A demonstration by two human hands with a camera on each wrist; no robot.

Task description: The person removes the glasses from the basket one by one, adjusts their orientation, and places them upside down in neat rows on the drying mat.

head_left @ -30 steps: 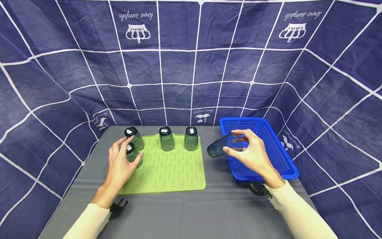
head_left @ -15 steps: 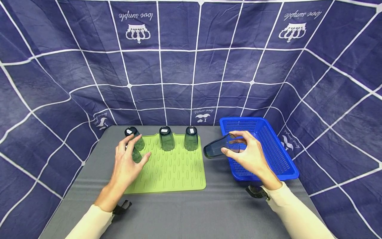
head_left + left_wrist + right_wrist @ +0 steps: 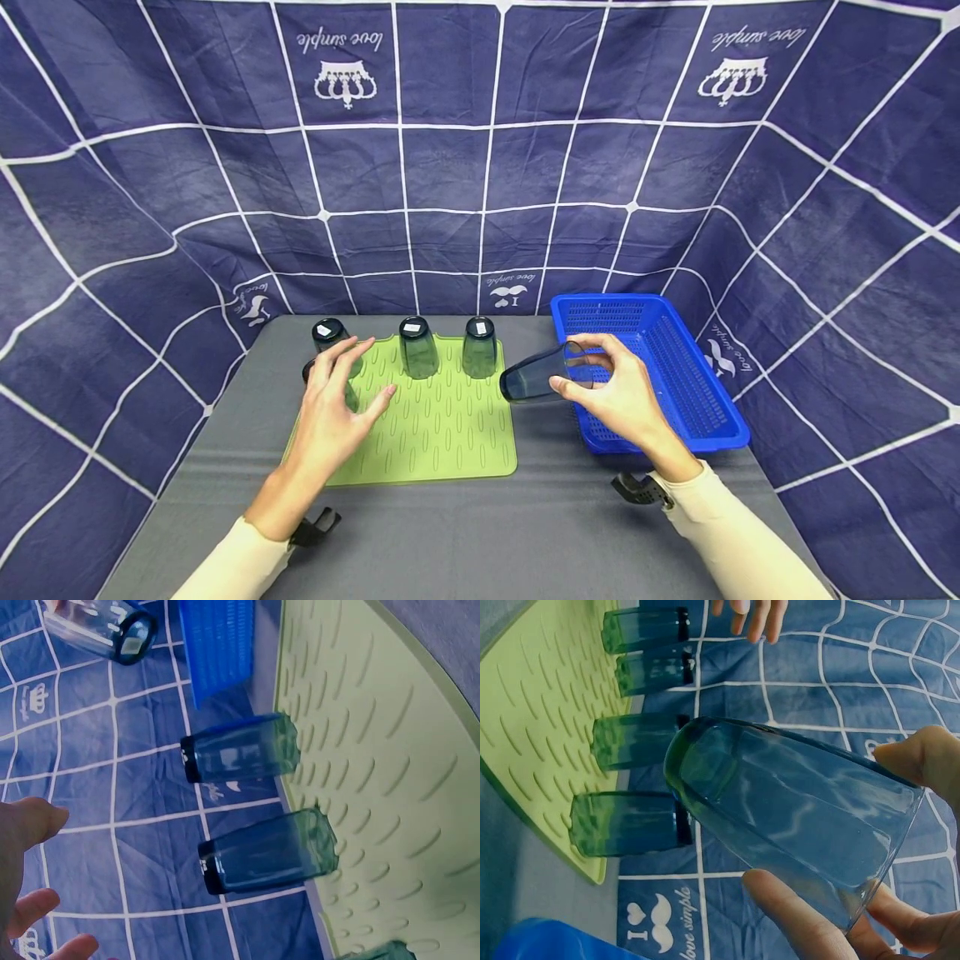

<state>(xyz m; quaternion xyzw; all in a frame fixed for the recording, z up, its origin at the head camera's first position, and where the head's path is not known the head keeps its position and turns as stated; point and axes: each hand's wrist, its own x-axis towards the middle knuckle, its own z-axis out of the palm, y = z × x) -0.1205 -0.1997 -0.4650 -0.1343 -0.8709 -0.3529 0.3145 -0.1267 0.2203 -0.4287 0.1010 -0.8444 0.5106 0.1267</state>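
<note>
My right hand (image 3: pixel 622 400) grips a blue-grey drinking glass (image 3: pixel 534 377) near its rim, fingers on one side and thumb on the other. The glass lies tilted in the air with its base toward the left, between the green mat (image 3: pixel 442 437) and the blue basket (image 3: pixel 701 392). Upside down on the mat stand a middle glass (image 3: pixel 418 350), a right glass (image 3: pixel 480 350) and a back left glass (image 3: pixel 327 332). My left hand (image 3: pixel 330 425) hovers over the mat's left side, fingers spread and holding nothing. Behind it, a front left glass (image 3: pixel 350 398) is partly hidden.
The basket stands on the grey tabletop (image 3: pixel 480 533) to the right of the mat, partly behind my right hand. A dark blue cloth (image 3: pixel 450 167) with white lines hangs at the back and both sides.
My left hand has shifted right, away from around the front left glass, which stays standing. My right hand has carried its glass a little to the left, toward the mat.
</note>
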